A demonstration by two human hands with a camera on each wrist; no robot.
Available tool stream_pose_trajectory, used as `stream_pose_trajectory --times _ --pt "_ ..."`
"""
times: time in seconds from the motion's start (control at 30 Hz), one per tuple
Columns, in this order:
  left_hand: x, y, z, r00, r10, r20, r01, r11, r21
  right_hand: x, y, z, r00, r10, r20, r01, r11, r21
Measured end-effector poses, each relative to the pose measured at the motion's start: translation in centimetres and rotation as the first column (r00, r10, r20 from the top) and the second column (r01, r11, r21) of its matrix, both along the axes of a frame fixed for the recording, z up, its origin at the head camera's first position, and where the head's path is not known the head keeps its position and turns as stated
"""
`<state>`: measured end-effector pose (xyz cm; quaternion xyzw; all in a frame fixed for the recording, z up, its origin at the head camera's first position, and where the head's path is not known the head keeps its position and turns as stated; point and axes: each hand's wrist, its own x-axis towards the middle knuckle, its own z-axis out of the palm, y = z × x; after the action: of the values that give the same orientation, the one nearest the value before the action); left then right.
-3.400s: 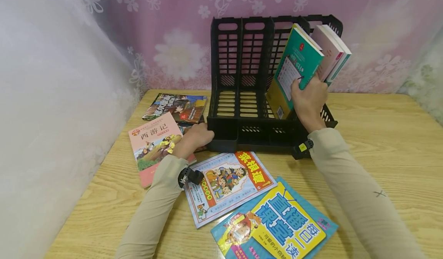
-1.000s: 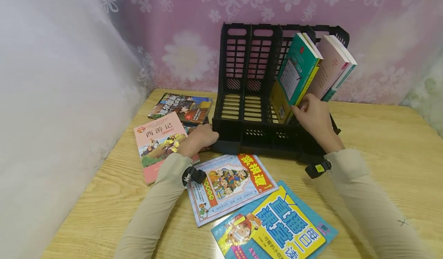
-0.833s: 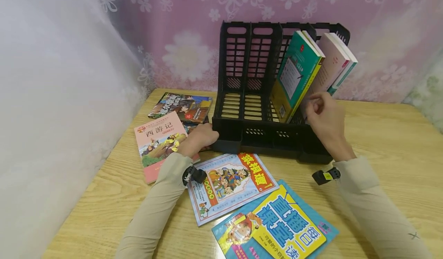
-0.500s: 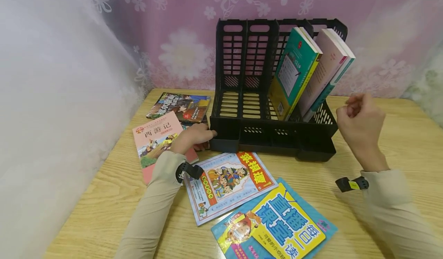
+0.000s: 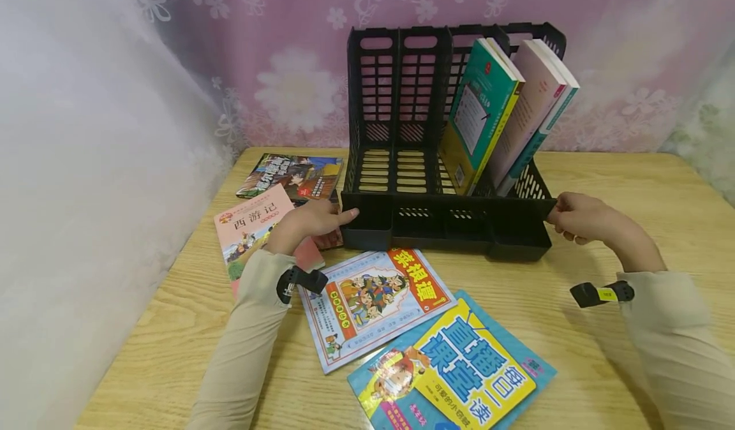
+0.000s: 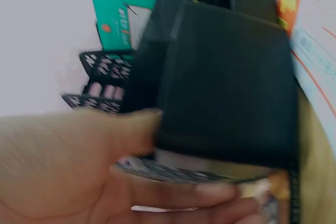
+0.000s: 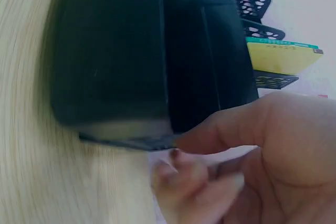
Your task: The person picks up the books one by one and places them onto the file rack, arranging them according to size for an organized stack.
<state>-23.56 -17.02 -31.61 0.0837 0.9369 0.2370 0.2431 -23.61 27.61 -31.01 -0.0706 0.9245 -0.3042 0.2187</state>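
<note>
A black desktop file rack [image 5: 442,235] stands on the table, its upright compartments facing me. My left hand [image 5: 310,221] grips its front left corner, the thumb on the front edge and the fingers [image 6: 184,195] along the side wall. At the opposite front corner, my right hand [image 5: 586,218] pinches the edge; in the right wrist view its thumb is at the rim and the other fingers are curled and blurred. A green-and-yellow book [image 5: 482,111] leans in the third compartment. Pale pink [image 5: 528,98] and white-teal books [image 5: 554,117] lean together in the rightmost one.
Left of the rack lie a pink book [image 5: 252,219] and a dark comic-style book [image 5: 293,176], partly stacked. In front, a light blue book [image 5: 373,302] overlaps a teal-and-yellow book [image 5: 459,369]. A pink floral curtain [image 5: 298,53] hangs behind the wooden table [image 5: 631,200].
My right hand lets go of the green-and-yellow book, moves right, and comes down to the rack's front right corner. The book now leans in the rack. My left hand stays at its corner.
</note>
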Motion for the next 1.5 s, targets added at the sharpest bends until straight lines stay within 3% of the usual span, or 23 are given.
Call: stream_pose_trajectory --times 0.07,0.17,0.3,0.4,0.5,0.57,0.6,0.73,0.77,0.83,0.9,1.3,1.43,1.5 --pt "0.4 0.2 0.7 0.996 0.029 -0.086 -0.031 0.999 -0.025 0.0 -0.2 -0.1 0.999 0.015 0.037 -0.015 1.0 -0.011" --pt "1.3 0.9 1.9 0.978 0.081 -0.194 -0.083 0.997 0.002 0.1 -0.3 -0.2 0.997 0.043 0.067 -0.044 0.999 0.002" --pt "3.0 2.7 3.3 0.946 0.057 -0.319 -0.055 0.998 0.015 0.1 -0.2 -0.2 0.993 0.078 0.084 -0.08 0.997 0.014" --pt "4.7 4.8 3.6 0.934 -0.034 -0.355 0.037 0.999 0.0 0.1 -0.2 -0.2 0.993 0.076 0.087 -0.076 0.997 0.002" --pt "6.3 7.4 3.0 0.922 -0.185 -0.339 0.18 0.983 -0.046 0.0 -0.2 -0.1 0.994 0.073 0.077 -0.074 0.997 0.005" --pt "7.3 9.2 2.0 0.89 -0.338 -0.306 0.326 0.941 -0.089 0.0 -0.2 -0.1 0.994 0.085 0.067 -0.086 0.996 0.017" --pt "7.8 10.2 1.4 0.864 -0.412 -0.289 0.397 0.911 -0.11 0.0 -0.2 0.0 0.994 0.098 0.055 -0.1 0.995 0.027" --pt "9.1 13.2 -1.2 0.719 -0.664 -0.202 0.62 0.746 -0.243 0.0 -0.2 0.1 0.988 0.156 0.019 -0.157 0.985 0.075" --pt "9.3 13.7 -1.7 0.698 -0.695 -0.171 0.646 0.715 -0.266 0.0 -0.3 0.1 0.986 0.165 0.021 -0.166 0.983 0.079" --pt "9.6 14.4 -2.6 0.674 -0.728 -0.124 0.671 0.673 -0.311 0.0 -0.3 0.1 0.985 0.172 0.034 -0.174 0.982 0.073" --pt "9.8 14.8 -3.2 0.669 -0.738 -0.091 0.677 0.655 -0.336 0.0 -0.2 0.2 0.985 0.165 0.056 -0.168 0.984 0.059" --pt "9.8 15.3 -3.5 0.672 -0.735 -0.093 0.69 0.667 -0.283 0.5 -0.1 0.2 0.987 0.132 0.087 -0.135 0.991 0.019" --pt "9.6 15.3 -3.5 0.659 -0.737 -0.15 0.682 0.669 -0.294 0.7 -0.2 0.2 0.988 0.139 0.073 -0.141 0.99 0.022" --pt "9.4 15.3 -3.6 0.641 -0.746 -0.181 0.68 0.661 -0.318 0.7 -0.2 0.2 0.988 0.145 0.061 -0.147 0.989 0.024"
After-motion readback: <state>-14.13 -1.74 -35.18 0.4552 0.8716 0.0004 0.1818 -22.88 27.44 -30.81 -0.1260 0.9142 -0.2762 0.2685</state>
